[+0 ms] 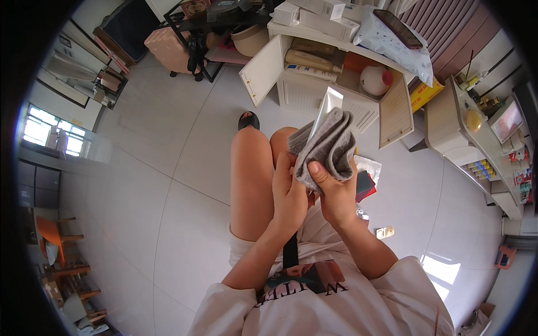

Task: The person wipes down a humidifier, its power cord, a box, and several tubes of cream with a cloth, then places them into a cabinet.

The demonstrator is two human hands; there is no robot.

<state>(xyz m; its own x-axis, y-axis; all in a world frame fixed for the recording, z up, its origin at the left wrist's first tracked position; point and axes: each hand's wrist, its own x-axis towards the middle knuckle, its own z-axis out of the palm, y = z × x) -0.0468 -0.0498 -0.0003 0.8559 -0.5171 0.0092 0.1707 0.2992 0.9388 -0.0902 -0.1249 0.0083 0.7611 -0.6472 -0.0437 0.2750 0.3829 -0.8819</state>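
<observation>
A folded grey cloth [325, 147] is held up before me over my knees. My right hand [339, 195] grips its lower end, with the thumb pressed on the front fold. My left hand [290, 197] holds the cloth's lower left side, and its fingertips are partly hidden behind the fabric. From between the layers a white squeeze tube [330, 102] sticks out, its flat crimped end up and tilted to the right. The lower part of the tube is covered by the cloth.
Ahead stands a white cabinet [302, 94] with both doors swung out and bottles inside. On its top lie white boxes [328, 23], a plastic mailer [378, 33] and a phone [397, 28]. Right of my legs are a dark box [364, 186] and a blister pack [385, 232].
</observation>
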